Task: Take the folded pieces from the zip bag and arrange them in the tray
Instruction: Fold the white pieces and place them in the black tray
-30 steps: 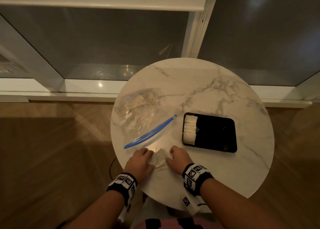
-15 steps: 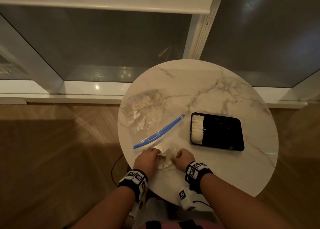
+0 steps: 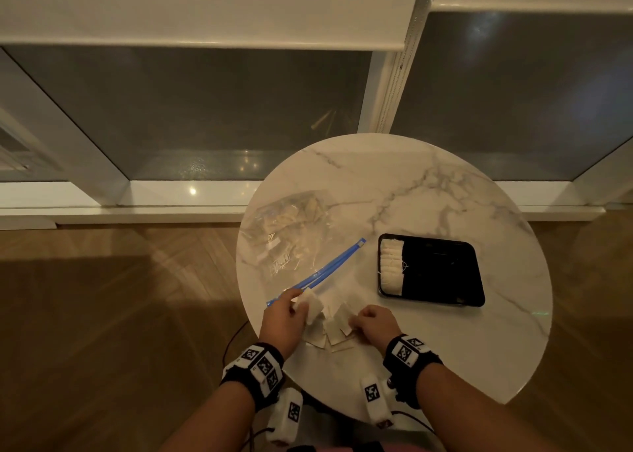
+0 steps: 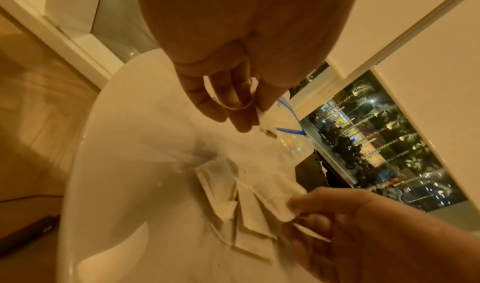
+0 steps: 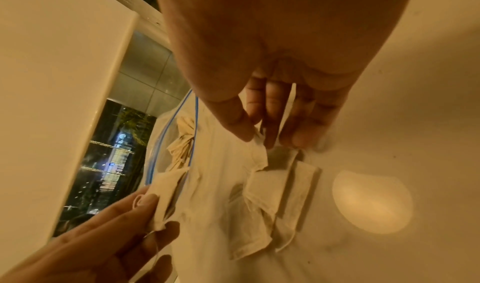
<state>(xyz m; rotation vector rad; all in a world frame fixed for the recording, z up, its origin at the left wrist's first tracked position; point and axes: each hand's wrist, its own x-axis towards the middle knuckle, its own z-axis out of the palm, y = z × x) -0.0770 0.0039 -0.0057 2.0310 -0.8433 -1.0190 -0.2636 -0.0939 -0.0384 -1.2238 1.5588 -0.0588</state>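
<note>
A round marble table [image 3: 428, 191] seen from above, in dim warm light. Much is hard to make out. The clear zip bag [image 3: 294, 242] nearly vanishes against the marble; only its blue zip strip [image 3: 318, 273] and the pale folded pieces bunched inside mark it. How many pieces it holds cannot be told. The person's forearms are cut off by the lower edge of the view.

At the near edge of the table lies a small fanned pile of loose folded pieces [image 3: 334, 328], overlapping so that their count is unclear. The left hand [image 3: 282, 321] pinches one folded piece [image 3: 310, 304] between thumb and fingers, lifted clear of the pile beside the near end of the zip strip. The right hand [image 3: 375, 325] pinches the corner of another piece [image 3: 346, 318] at the right of the pile (the left wrist view shows the fingertips closed on its edge).

The black tray [image 3: 445, 273] sits to the right, well apart from the hands, with a row of folded pieces [image 3: 392, 266] packed along its left end.

Half a second ago both hands were low on the pile; now the left has raised its piece toward the zip strip. The tray's row is unchanged.
</note>
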